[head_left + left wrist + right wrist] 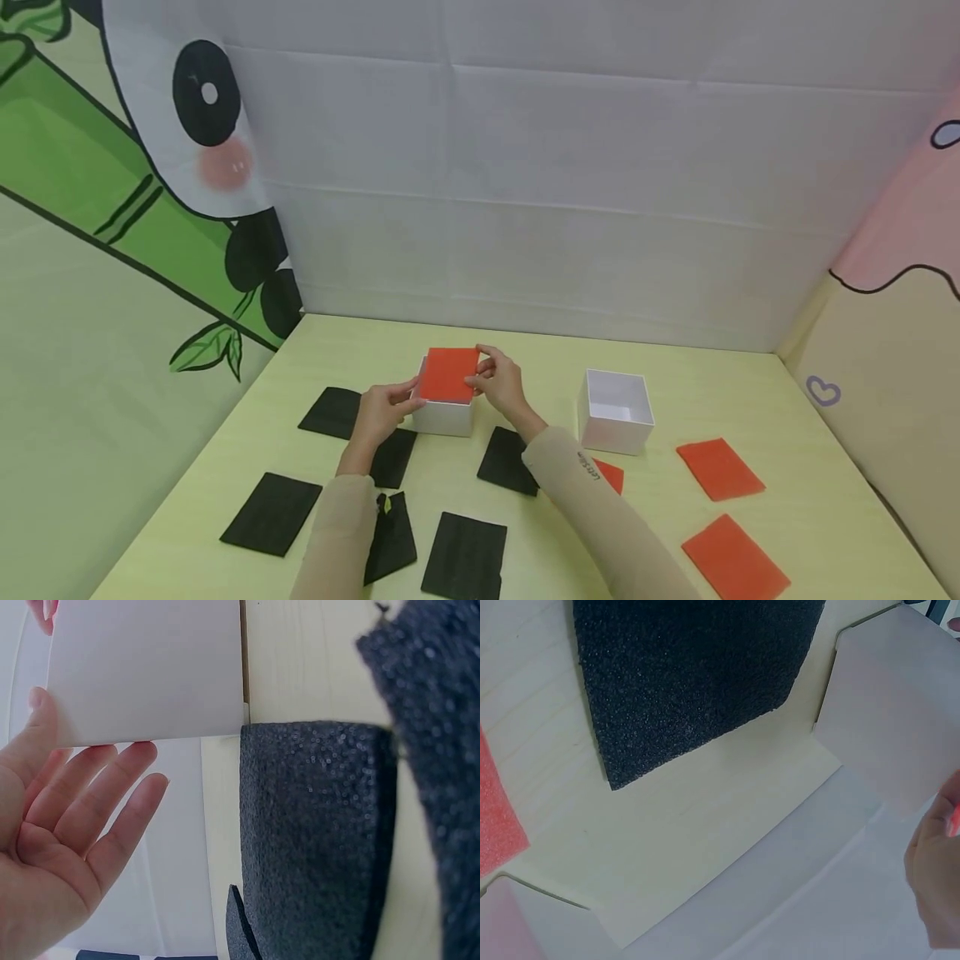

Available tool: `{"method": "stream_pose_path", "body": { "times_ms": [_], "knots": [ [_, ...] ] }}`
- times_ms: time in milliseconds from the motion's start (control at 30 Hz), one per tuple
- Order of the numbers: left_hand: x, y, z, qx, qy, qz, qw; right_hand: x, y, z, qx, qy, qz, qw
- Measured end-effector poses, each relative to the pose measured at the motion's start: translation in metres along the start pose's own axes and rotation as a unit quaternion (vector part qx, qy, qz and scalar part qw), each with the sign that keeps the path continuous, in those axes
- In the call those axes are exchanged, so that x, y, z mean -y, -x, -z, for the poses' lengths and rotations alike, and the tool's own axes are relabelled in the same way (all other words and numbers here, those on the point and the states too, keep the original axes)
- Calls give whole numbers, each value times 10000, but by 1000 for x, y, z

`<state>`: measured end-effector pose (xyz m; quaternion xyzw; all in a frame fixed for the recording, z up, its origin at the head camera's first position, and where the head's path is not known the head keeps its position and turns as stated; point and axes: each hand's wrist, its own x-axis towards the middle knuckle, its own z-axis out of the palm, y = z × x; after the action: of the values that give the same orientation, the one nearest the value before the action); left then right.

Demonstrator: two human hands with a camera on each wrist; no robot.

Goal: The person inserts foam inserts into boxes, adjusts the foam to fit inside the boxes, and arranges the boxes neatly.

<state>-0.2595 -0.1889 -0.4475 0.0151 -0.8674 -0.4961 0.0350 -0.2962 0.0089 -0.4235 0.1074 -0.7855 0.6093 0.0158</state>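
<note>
A white open-topped box (442, 419) stands near the back of the table, with a square red foam sheet (448, 375) over its opening. My right hand (504, 387) pinches the sheet's right edge between thumb and fingers. At the box's left front corner is my left hand (381, 408). The left wrist view shows its thumb at the upper edge and its fingers (112, 787) against the side wall of the box. In the right wrist view, the right hand (936, 877) appears at the right edge beside the box, its fingers partly cut off.
A second white box (617, 433), open at the top, stands to the right. Several black foam sheets (270, 514) lie in front and to the left, one beneath the left forearm. Red foam sheets (720, 469) lie on the right, one partly hidden by the right sleeve (592, 500).
</note>
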Motion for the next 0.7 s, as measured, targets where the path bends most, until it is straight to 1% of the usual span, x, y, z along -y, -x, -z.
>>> {"method": "stream_pose_path", "body": {
  "times_ms": [333, 500, 700],
  "knots": [
    [0, -1, -1, -32, -116, -105, 9999, 2, 2, -3, -47, 179, 177, 9997],
    [0, -1, 0, -45, -69, 11, 10000, 1, 3, -4, 1, 407, 93, 9991],
    [1, -1, 0, -31, -63, -37, 10000, 0, 6, -7, 109, 554, 63, 9984]
  ]
}}
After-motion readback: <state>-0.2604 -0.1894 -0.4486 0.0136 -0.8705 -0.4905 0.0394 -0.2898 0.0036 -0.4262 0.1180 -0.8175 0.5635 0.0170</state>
